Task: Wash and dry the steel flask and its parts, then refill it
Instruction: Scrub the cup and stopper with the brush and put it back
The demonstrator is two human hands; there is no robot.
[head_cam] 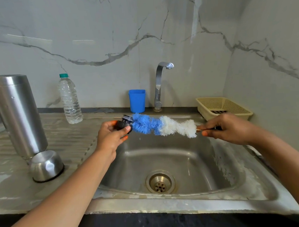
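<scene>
Marble-veined wall (pixel 103 28) behind a steel sink (pixel 183 155) whose ribbed drainboard (pixel 67 136) extends to the left. Flask (pixel 17 113): stands on the drainboard at far left, narrow end down, well apart from both hands. Brush (pixel 160 126): held nearly level above the basin between the two hands, blue bristles toward the left and white toward the right. Basket (pixel 240 107): beige, on the back right corner of the sink, with something dark inside that is too small to identify. Bottle (pixel 70 99): clear plastic, green-capped, upright on the drainboard near the wall. Tap (pixel 159 84): at the back rim, spout turned right. Left hand (pixel 111 133): fingers and thumb curled round the stopper (pixel 123 124), which touches the blue bristle tip. Right hand (pixel 229 129): fingers closed in a pinch on the brush handle. Cap (pixel 46 165): steel, mouth down, just in front of the flask. Cup (pixel 137 101): blue, upright beside the tap. Drain (pixel 160 182): at the basin floor.
</scene>
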